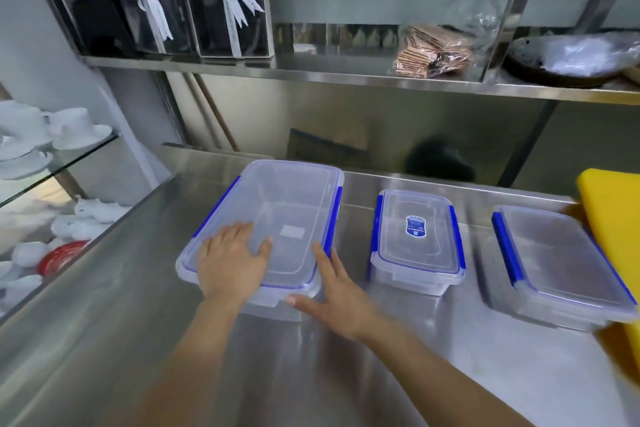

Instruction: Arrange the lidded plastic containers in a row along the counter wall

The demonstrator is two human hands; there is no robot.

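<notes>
Three clear plastic containers with blue-clipped lids stand on the steel counter (pixel 311 374). The large container (pixel 291 204) is at the left, its far end close to the back wall. A small container (pixel 415 239) with a blue sticker stands in the middle. A third container (pixel 561 260) lies at the right. My left hand (pixel 232 260) rests flat on the large container's lid near its front edge, fingers spread. My right hand (pixel 332 295) lies against that container's front right corner, fingers apart, gripping nothing.
A yellow cutting board (pixel 613 218) leans at the right edge, touching the third container. A steel shelf (pixel 346 74) above holds black ribboned boxes (pixel 207 0) and wrapped packets (pixel 429 52). White cups and saucers (pixel 41 135) sit on glass shelves to the left.
</notes>
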